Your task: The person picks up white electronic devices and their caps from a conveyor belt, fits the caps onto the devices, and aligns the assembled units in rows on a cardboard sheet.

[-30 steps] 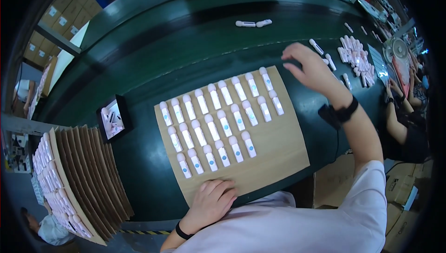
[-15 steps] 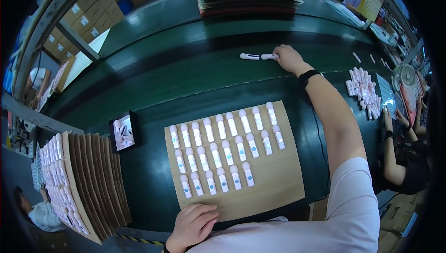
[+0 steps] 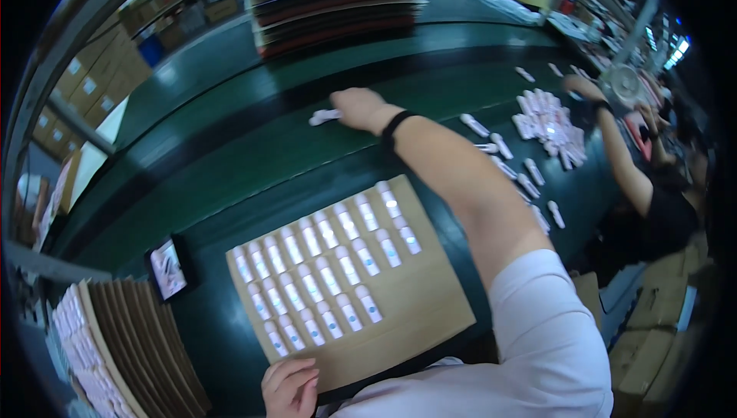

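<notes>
Stretching far across the green belt point(image 3: 230, 149), right hand point(image 3: 359, 108) with fingers curled down onto a small white tube point(image 3: 323, 116) just left of it, and gripping the near edge of the cardboard sheet point(image 3: 430, 303) of tube rows, left hand point(image 3: 290, 387), fingers bent together.

Dark green surface point(image 3: 230, 165), long, curved by the lens. Landmark: tan cardboard sheet point(image 3: 430, 318) at the near edge, with rows of small white tubes point(image 3: 326, 264) lying flat on it. Left of the sheet: small tablet screen point(image 3: 167, 268), propped; further left, a fanned stack of cardboard sheets point(image 3: 138, 349). Beyond the sheet: one white tube point(image 3: 322, 117) on bare green. Far beyond: stack of flat boards point(image 3: 338, 3). Right of the sheet: scattered loose tubes point(image 3: 530, 176) and a heap of tubes point(image 3: 549, 115).
</notes>
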